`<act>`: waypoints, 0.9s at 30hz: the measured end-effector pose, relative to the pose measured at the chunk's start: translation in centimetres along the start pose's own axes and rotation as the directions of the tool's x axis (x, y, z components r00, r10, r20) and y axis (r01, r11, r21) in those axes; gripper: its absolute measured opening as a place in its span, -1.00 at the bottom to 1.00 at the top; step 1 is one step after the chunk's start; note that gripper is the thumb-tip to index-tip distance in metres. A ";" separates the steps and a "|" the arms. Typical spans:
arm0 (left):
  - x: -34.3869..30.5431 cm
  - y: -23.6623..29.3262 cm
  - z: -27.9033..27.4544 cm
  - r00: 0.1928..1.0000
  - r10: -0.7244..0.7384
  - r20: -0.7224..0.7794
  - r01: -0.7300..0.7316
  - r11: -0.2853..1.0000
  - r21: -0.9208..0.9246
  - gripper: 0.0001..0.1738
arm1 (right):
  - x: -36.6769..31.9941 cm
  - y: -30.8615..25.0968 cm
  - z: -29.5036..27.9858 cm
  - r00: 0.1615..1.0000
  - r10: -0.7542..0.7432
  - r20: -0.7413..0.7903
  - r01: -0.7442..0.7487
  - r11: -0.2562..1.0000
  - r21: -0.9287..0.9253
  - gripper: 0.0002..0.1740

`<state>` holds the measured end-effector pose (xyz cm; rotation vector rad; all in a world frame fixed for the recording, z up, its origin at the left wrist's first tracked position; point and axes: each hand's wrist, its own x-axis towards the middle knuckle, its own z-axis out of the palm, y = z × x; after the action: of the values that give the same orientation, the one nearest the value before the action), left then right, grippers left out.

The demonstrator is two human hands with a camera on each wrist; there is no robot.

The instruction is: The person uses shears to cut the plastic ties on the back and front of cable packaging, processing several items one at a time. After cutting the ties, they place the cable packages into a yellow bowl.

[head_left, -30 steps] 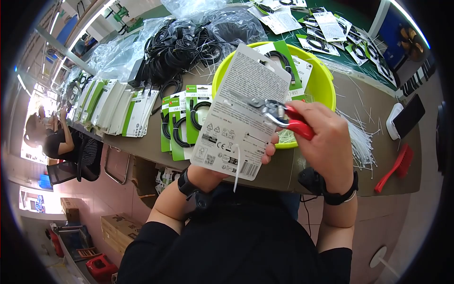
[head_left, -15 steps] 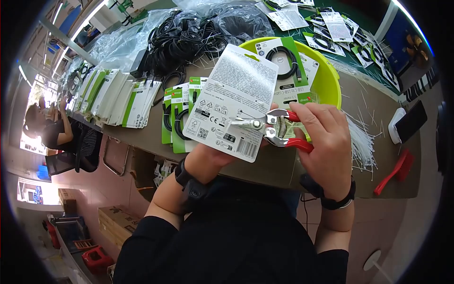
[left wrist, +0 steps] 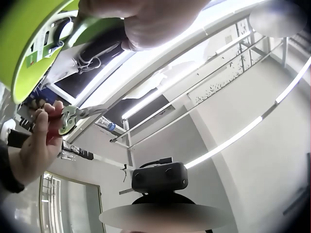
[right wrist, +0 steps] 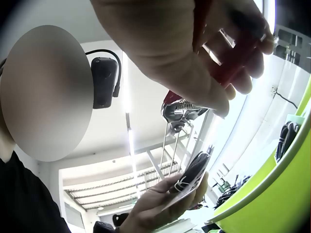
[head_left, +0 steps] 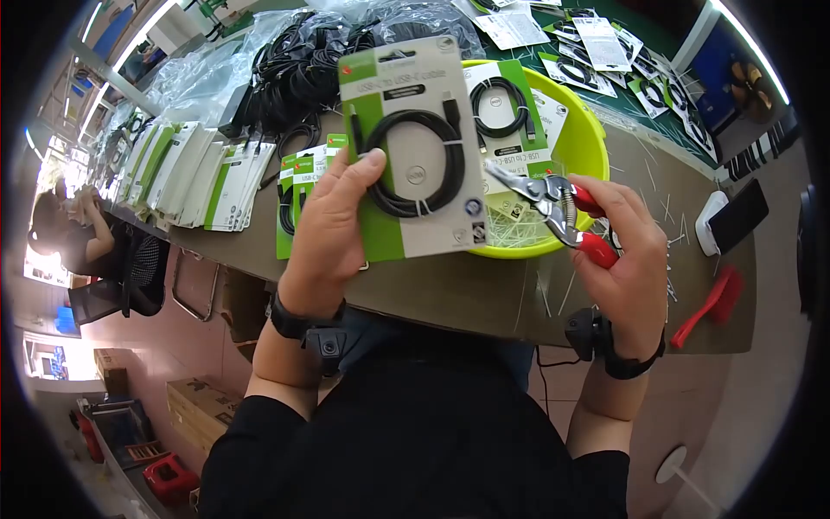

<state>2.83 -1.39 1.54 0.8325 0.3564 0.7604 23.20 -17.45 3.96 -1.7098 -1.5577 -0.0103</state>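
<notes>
My left hand (head_left: 324, 238) holds up a green and white cable card (head_left: 450, 229), thumb on its front and fingers behind. A coiled black USB-C cable (head_left: 456, 164) is fixed to the card with white ties. My right hand (head_left: 629, 255) grips red-handled cutting pliers (head_left: 546, 201); their tips point left, close to the card's right edge. In the right wrist view the pliers' spring (right wrist: 183, 104) shows between the handles. Behind the card stands a yellow-green tub (head_left: 595, 143) holding more carded cables (head_left: 519, 112) and white tie pieces.
Several carded cables (head_left: 298, 169) lie left of the tub, beyond them a row of cards (head_left: 173, 186) and a heap of black cables (head_left: 298, 78). A red brush (head_left: 713, 303) and a dark-screened device (head_left: 743, 216) lie at the right. More packs (head_left: 601, 43) cover the green table.
The card has been turned from its printed back to its cable side and raised. The pliers have moved off the card to the right. A white tie end hanging at the card earlier is gone.
</notes>
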 end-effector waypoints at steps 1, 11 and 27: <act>-0.1 0.2 0.1 0.995 0.082 -0.050 -0.077 0.992 0.100 -0.56 | -0.1 0.0 0.0 1.000 0.002 0.005 -0.002 1.000 -0.003 -0.51; -0.5 -0.5 0.9 0.950 0.311 0.009 -0.286 0.862 0.418 -0.66 | -0.1 -1.8 1.5 0.989 -0.129 0.077 0.149 0.905 -0.399 -0.53; -0.9 -2.8 2.1 0.971 0.220 -0.091 -0.202 0.964 0.176 -0.68 | 1.0 -2.6 6.4 0.940 -0.295 -0.169 0.283 0.955 -0.090 -0.53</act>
<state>4.65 -4.38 0.71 0.9980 0.4380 0.9885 18.11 -13.38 1.55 -1.4677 -1.6705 -0.3598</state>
